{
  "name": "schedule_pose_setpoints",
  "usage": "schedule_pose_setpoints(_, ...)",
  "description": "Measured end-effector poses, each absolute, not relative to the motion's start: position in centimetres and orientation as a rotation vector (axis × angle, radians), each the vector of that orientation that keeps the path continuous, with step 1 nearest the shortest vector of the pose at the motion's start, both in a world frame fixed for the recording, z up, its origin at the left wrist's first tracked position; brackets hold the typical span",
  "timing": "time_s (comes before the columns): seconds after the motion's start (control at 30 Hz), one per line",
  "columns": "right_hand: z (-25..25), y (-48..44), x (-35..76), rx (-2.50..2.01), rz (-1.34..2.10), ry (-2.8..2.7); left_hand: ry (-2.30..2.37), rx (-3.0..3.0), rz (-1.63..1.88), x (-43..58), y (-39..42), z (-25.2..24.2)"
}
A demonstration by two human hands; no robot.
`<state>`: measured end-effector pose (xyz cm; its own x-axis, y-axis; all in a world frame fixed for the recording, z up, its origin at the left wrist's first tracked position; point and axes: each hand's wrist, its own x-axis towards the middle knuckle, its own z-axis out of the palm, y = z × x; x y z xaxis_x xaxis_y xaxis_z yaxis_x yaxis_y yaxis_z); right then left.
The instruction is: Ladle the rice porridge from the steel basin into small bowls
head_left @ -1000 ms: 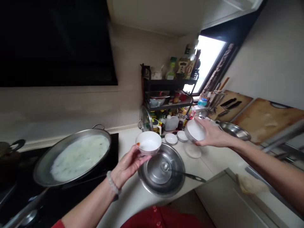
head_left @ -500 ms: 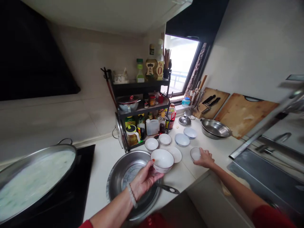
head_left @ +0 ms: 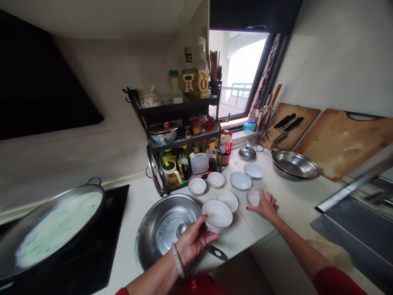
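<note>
My left hand (head_left: 194, 241), a beaded bracelet at its wrist, grips a white bowl (head_left: 217, 214) with a dark rim, thumb on the rim. The bowl is held above the counter, overlapping the edge of a wide steel basin (head_left: 150, 229). Inside the basin a ladle (head_left: 218, 253) rests, its handle sticking out over the rim. My right hand (head_left: 265, 205) has its fingers spread beside a small bowl (head_left: 252, 196) on the counter and partly hides it. Other bowls stand close by: a white one (head_left: 229, 200), two small ones (head_left: 197, 186) and two bluish ones (head_left: 240, 181).
A large pan (head_left: 58, 229) of pale, soupy food sits on the black stove at left. A black rack (head_left: 184, 141) of bottles and jars stands at the back. Steel bowls (head_left: 296, 164), cutting boards (head_left: 353, 139) and a knife block (head_left: 273, 137) line the right wall, near the sink (head_left: 356, 237).
My right hand's fingers have loosened from the small bowl, which now stands on the counter. My left hand still holds its bowl. The view has shifted slightly.
</note>
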<state>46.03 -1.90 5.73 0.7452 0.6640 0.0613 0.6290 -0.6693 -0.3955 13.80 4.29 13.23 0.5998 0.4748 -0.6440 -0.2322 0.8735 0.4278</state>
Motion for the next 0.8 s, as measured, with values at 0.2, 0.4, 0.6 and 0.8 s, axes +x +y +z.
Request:
schedule_pose_setpoints(0.2, 5.4, -3.6, 40.3, -1.848, 0.574, -0.622, 0.863, 0.322, 0.412, 14.9, 3.5, 12.9)
schedule_pose_setpoints(0.4, 3.9, -2.0, 36.8, -1.256, 1.231, -0.306, 0.907, 0.378, 0.345, 16.2, 2.8, 12.5)
schedule_pose_setpoints(0.6, 4.2, -0.2, 37.8, -1.193, 1.309, -0.251, 0.967, 0.403, 0.289, 17.8, 2.3, 11.2)
schedule_pose_setpoints(0.8, 4.2, -2.9, 38.7, -1.287, 1.399, -0.239, 0.961, 0.405, 0.238, 19.6, 2.7, 8.9)
